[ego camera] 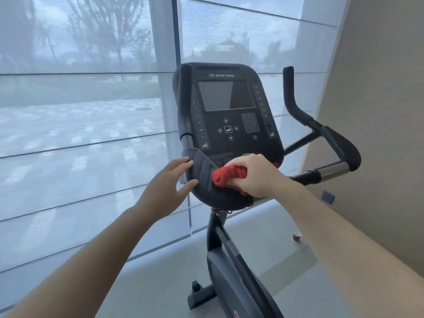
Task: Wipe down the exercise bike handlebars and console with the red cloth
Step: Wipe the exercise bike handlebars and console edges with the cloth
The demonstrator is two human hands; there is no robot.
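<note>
Fingers [238,162] of right hand [254,177] clutch crumpled red cloth [226,176] on ribbed console [229,125]; left hand [167,189] rests straight-fingered.

Sheer blinds [80,111] cover a tall window across the left and centre of the frame, their horizontal seams showing as dark lines. Trees [103,31] and pale paved ground show dimly through the fabric. A dark window post [175,31] rises at upper centre. A beige wall [378,111] fills the right side and carries a small dark plate [328,197]. Below it, a copper-coloured stopper [297,237] stands on the pale floor [160,283].
</note>
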